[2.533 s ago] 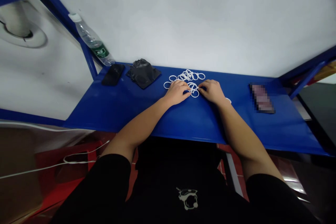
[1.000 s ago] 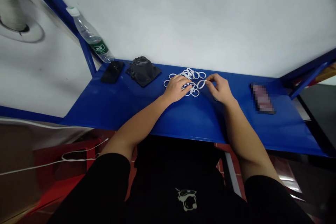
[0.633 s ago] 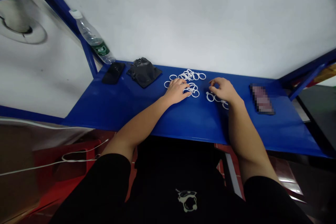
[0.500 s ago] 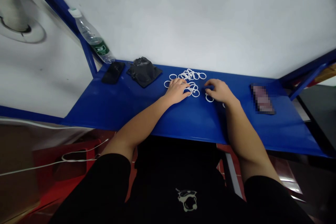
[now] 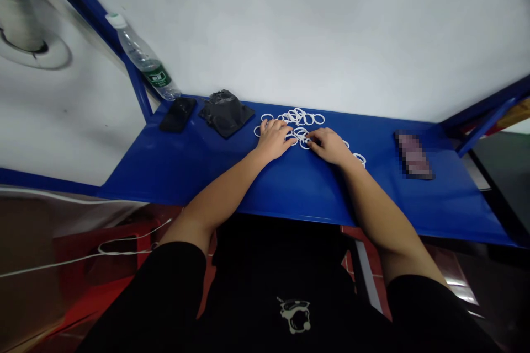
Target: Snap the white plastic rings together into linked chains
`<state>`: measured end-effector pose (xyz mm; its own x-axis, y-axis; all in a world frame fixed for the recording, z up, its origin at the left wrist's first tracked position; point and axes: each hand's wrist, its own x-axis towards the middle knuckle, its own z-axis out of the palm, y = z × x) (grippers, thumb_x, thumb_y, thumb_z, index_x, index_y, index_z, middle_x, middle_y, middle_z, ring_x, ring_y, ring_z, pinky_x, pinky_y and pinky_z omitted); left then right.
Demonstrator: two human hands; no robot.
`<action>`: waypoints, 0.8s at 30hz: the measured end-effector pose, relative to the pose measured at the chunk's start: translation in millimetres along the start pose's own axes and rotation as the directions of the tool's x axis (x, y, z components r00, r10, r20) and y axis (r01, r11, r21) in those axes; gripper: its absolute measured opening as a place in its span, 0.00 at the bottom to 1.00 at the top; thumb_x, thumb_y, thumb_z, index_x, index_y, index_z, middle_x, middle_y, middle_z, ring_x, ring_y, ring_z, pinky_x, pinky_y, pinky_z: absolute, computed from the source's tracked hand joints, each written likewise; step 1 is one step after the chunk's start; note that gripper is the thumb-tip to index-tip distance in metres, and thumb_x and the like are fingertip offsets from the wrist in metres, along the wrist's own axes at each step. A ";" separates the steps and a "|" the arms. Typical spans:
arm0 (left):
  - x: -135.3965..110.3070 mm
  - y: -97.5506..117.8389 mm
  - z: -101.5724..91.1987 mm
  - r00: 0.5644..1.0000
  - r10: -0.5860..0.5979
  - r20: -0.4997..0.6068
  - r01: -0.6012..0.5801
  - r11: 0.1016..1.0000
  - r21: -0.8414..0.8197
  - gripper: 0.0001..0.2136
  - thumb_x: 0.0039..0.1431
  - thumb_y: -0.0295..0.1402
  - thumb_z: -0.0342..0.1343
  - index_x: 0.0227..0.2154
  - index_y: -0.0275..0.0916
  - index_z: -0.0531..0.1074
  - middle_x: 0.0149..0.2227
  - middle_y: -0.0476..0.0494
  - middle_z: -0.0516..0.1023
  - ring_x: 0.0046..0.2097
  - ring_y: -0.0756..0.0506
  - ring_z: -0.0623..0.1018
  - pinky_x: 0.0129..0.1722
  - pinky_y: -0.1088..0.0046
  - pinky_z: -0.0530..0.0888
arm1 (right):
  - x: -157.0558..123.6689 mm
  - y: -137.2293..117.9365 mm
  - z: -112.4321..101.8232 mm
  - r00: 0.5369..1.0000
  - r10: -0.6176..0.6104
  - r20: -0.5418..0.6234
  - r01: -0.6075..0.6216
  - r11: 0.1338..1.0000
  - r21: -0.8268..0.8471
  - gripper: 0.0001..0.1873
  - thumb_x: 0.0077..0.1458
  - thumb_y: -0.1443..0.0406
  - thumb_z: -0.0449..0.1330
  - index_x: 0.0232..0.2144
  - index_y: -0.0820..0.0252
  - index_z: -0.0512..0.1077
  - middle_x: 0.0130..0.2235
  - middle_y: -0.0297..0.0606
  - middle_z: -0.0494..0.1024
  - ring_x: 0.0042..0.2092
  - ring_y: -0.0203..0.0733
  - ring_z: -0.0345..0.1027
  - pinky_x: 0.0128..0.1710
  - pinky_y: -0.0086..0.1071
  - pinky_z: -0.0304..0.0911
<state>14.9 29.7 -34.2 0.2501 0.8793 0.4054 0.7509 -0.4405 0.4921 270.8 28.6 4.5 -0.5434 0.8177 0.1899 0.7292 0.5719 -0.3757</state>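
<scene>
The white plastic rings [image 5: 296,117] lie in a loose heap on my blue metal bench [image 5: 186,171], toward its back edge and straight ahead of me. Some overlap or tangle together, while others lie alone at the edges. A few stray rings [image 5: 360,159] sit to the right of the heap, near the bench's back-to-middle area and just past my right hand.

My left hand [image 5: 272,140] is open, palm down with the fingers spread, resting on the left side of the heap. My right hand [image 5: 327,146] is also palm down, close beside it, with its fingers [image 5: 312,139] reaching into the heap's near right side. They touch the rings, but I can't tell whether they're gripping one — the view there is too small and crowded.

Farther left on the bench, a crumpled black bag [image 5: 226,113] sits on a dark square base, just beside a black phone [image 5: 178,114]. Past the phone, a plastic water bottle [image 5: 143,58] with a green label leans against the blue frame [image 5: 138,96]. Off to the right lies a flat object [image 5: 414,155], too blurred to name.

Below the bench, I can see my black shirt [image 5: 295,314] and a red stool [image 5: 103,248] with a white cable [image 5: 124,252] running across it.
</scene>
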 end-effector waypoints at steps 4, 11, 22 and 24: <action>0.2 6.8 -8.7 0.999 0.028 -0.036 -0.028 1.000 -0.009 0.12 0.69 0.40 0.73 0.52 0.49 0.86 0.59 0.39 0.84 0.65 0.30 0.76 0.77 0.35 0.59 | -0.2 -2.2 -1.5 0.999 -0.015 -0.033 0.016 1.000 0.022 0.09 0.68 0.62 0.58 0.40 0.54 0.79 0.41 0.46 0.82 0.46 0.55 0.75 0.55 0.52 0.70; -3.7 20.1 -11.2 0.985 0.147 -0.090 -0.148 0.989 -0.006 0.08 0.73 0.39 0.71 0.50 0.48 0.87 0.50 0.43 0.89 0.57 0.36 0.83 0.76 0.41 0.62 | -3.8 -13.4 -3.8 0.966 -0.006 -0.259 0.052 0.984 0.172 0.08 0.70 0.57 0.60 0.40 0.52 0.77 0.40 0.43 0.82 0.41 0.50 0.73 0.45 0.44 0.71; -1.0 17.2 -10.6 0.954 0.265 -0.139 -0.271 0.962 -0.024 0.07 0.77 0.40 0.65 0.44 0.48 0.87 0.43 0.46 0.90 0.49 0.40 0.85 0.68 0.48 0.71 | -8.1 -25.8 1.8 0.955 -0.039 -0.293 0.108 0.969 0.223 0.13 0.74 0.53 0.61 0.42 0.53 0.80 0.39 0.41 0.87 0.37 0.47 0.78 0.40 0.41 0.73; -1.4 18.5 -12.2 0.954 0.275 -0.123 -0.279 0.960 -0.022 0.08 0.78 0.40 0.64 0.44 0.47 0.87 0.43 0.45 0.90 0.50 0.40 0.84 0.65 0.50 0.73 | -8.4 -24.5 1.7 0.956 -0.048 -0.290 0.112 0.971 0.209 0.13 0.74 0.54 0.61 0.42 0.53 0.80 0.38 0.41 0.87 0.37 0.47 0.79 0.40 0.41 0.73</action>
<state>21.0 18.1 -16.3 0.3695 0.6954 0.6164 0.6378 -0.6722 0.3760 256.7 7.6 10.5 -0.4341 0.7731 0.4626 0.5604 0.6337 -0.5332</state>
